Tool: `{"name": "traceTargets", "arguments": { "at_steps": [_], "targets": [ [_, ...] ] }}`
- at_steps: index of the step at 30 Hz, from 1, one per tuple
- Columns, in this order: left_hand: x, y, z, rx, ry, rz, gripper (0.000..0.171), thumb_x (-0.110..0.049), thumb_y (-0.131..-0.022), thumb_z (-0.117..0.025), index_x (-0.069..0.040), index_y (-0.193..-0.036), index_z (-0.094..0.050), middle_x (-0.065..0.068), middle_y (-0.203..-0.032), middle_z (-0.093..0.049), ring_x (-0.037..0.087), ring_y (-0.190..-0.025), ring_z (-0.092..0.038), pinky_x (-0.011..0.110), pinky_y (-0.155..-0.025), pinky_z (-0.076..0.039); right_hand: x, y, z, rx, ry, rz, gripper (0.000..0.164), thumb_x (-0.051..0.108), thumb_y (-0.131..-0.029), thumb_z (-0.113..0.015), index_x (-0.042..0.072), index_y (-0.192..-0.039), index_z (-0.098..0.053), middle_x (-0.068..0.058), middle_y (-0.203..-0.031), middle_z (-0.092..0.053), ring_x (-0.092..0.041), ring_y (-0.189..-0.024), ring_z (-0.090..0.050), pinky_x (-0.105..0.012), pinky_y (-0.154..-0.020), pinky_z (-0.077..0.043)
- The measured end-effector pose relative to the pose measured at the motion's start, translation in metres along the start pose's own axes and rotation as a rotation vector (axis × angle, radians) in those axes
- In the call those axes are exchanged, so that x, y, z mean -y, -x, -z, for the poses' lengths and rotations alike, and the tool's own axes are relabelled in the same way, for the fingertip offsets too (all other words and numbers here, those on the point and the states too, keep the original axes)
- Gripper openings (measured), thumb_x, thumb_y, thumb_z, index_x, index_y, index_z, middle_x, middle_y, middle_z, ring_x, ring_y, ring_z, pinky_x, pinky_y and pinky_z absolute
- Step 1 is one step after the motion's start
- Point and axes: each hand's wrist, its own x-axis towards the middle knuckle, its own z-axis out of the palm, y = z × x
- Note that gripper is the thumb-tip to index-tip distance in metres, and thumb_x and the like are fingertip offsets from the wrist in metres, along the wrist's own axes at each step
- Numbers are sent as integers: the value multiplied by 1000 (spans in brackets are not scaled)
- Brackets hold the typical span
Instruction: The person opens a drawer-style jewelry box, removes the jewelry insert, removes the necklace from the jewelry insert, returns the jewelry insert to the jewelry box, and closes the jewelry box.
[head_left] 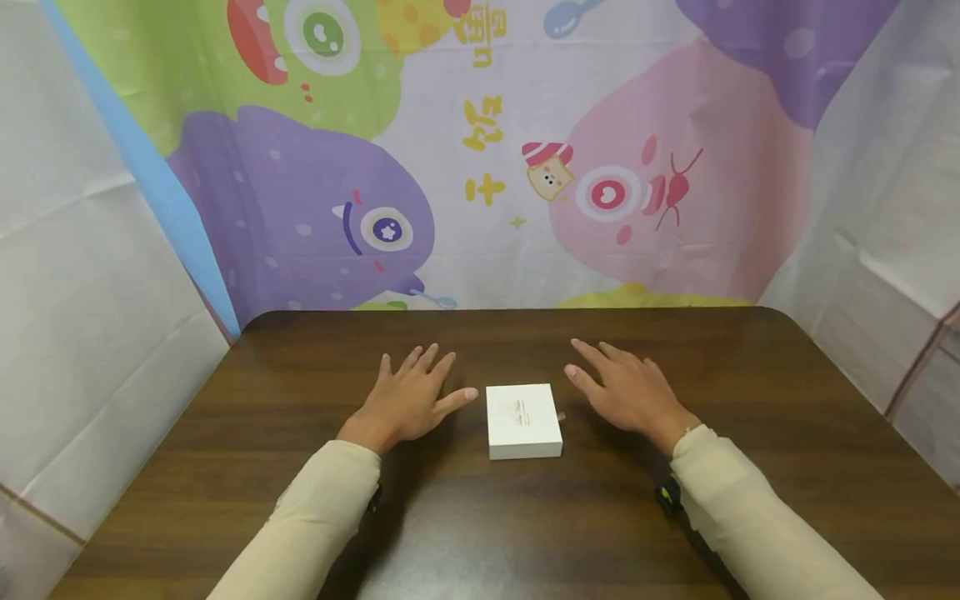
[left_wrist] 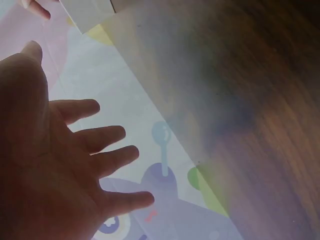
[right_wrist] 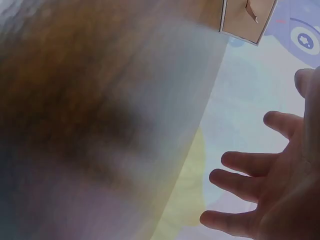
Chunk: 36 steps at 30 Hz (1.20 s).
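Observation:
A flat white box [head_left: 523, 422] with small printed lettering on its lid lies on the brown table between the two hands. A small ribbon-like tab [right_wrist: 251, 11] sticks out of its right side, seen in the right wrist view. To the box's left, my left hand [head_left: 408, 402] is held with its fingers spread, its thumb near the box but apart from it. My right hand [head_left: 630, 392] is on the other side, fingers extended and thumb toward the box, holding nothing. In the left wrist view a corner of the box [left_wrist: 90, 12] shows at the top.
The dark wood-grain table [head_left: 480, 533] has rounded far corners. Behind it hangs a curtain [head_left: 495, 250] printed with cartoon monsters. White sheeting [head_left: 90, 250] hangs at the left and also at the right. Dark bands are partly visible at both cream sleeves [head_left: 322, 508].

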Motion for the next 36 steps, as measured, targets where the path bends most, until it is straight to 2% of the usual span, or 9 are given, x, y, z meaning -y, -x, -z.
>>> {"name": "traceTargets", "arguments": {
  "at_steps": [9, 15, 21, 28, 36],
  "targets": [
    [-2, -1, -4, -104, 14, -79, 78, -66, -99, -40, -11, -153, -42, 15, -156, -39, 35, -143, -36, 60, -114, -22, -1, 3, 1, -2, -22, 21, 66, 60, -104, -31, 19, -155, -40, -23, -147, -48, -44, -131, -48, -66, -99, -37],
    [-5, -3, -7, -134, 24, -109, 79, -66, -99, -41, -11, -154, -40, 14, -153, -44, 33, -140, -41, 56, -112, -29, 0, 6, 1, 12, -26, 23, 63, 58, -105, -33, 21, -155, -41, -20, -147, -50, -42, -131, -49, -65, -99, -38],
    [-6, -2, -7, -157, 39, -75, 75, -64, -99, -44, -12, -153, -42, 12, -150, -48, 32, -136, -46, 54, -108, -36, 6, 6, 2, -16, -45, 62, 62, 55, -105, -35, 16, -151, -48, -16, -145, -53, -38, -130, -52, -62, -100, -40],
    [-11, -2, -12, -158, 30, -51, 74, -65, -99, -43, -13, -151, -45, 13, -143, -54, 32, -129, -53, 53, -102, -42, 10, 6, 3, -25, -56, 55, 59, 53, -105, -38, 12, -144, -56, -11, -141, -58, -34, -128, -55, -58, -100, -42],
    [-12, 3, -14, -120, 71, -51, 70, -63, -100, -44, -15, -151, -46, 13, -141, -56, 31, -129, -53, 52, -102, -42, 11, 6, 3, -22, -22, 72, 56, 52, -105, -40, 11, -133, -64, -8, -128, -67, -33, -116, -63, -57, -92, -47]
  ]
}}
